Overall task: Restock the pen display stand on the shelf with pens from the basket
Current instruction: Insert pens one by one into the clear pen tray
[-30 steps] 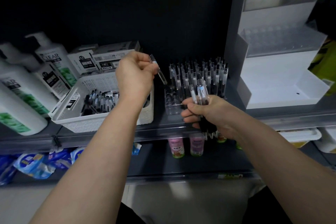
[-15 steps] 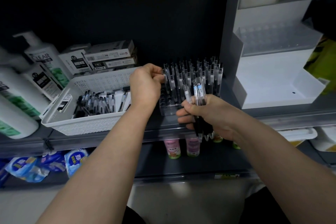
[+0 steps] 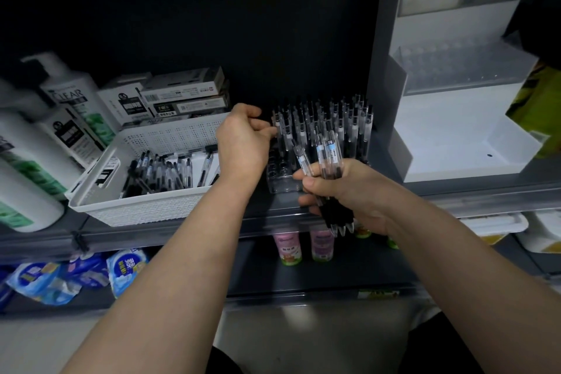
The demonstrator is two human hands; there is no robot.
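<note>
Head view: two hands at one pen display stand (image 3: 282, 181) on the shelf (image 3: 182, 232), one white basket (image 3: 145, 209) to its left.
The left hand (image 3: 243, 146), fingers curled, pinches a single pen (image 3: 277, 130) at the stand's left edge. The right hand (image 3: 343, 191) grips a bundle of pens (image 3: 329, 158), at least three, in front of the stand.

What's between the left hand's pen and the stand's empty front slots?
Nothing visible. The left hand pinches a pen at the pen display stand's left edge, empty slots just below. The right hand with its pen bundle sits to the right, not across that path.
</note>
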